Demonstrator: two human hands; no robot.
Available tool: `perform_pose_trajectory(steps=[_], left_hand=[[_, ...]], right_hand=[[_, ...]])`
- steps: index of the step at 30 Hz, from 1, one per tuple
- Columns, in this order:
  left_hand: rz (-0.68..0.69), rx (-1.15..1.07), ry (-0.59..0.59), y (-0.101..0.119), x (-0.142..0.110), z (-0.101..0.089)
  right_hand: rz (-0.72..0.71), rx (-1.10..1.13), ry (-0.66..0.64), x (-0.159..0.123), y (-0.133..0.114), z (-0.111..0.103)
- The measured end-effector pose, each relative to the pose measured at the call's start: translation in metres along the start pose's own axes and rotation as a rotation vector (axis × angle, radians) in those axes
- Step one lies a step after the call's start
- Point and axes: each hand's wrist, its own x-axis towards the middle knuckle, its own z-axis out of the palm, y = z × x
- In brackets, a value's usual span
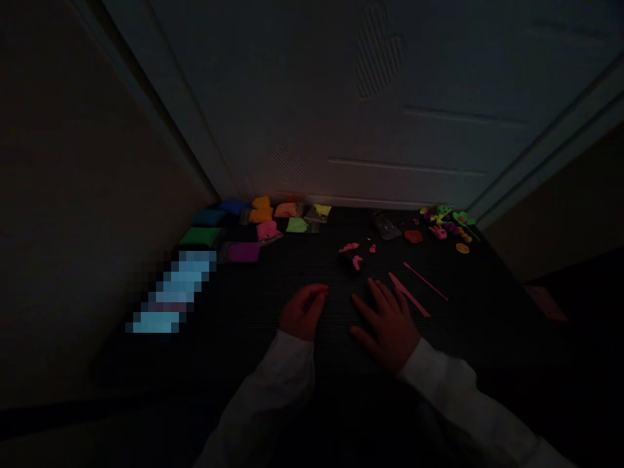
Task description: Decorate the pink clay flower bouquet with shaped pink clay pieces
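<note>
Dim light covers the whole scene. My left hand (303, 313) is curled with thumb and fingertips meeting in a pinch above the dark table (244, 305); whatever is in it, if anything, is too small or dark to make out. My right hand (389, 325) rests on the tabletop with fingers spread and nothing in them. Close to its fingertips lies a pink modelling knife (409, 296), and beyond that a thin pink stick tool (426, 281). Ahead of both hands sits a small dark piece with pink clay bits (357, 261) on it.
Bags of coloured clay, among them a purple one (244, 252) and a green one (199, 236), line the back left. Finished-looking clay figures (443, 224) cluster at the back right, near a red clay lump (413, 236). A blurred bright screen (178, 286) lies left. A white panel (312, 104) rises behind.
</note>
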Motion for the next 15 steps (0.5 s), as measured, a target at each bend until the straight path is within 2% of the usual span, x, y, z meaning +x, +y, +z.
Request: perform_pose_trajectory(steps=[5,10,15], left_hand=[[-0.011,-0.019,-0.015,0.000,0.000,0.000],[0.014,0.007,-0.026,0.001,0.000,-0.001],[0.006,0.014,-0.024,0.000,0.000,-0.001]], right_hand=[[0.037,-0.009,0.024,0.008,-0.002,0.002],[-0.080,0.016,-0.022,-0.003,-0.014,-0.001],[-0.051,0.100,0.085,-0.003,0.009,-0.007]])
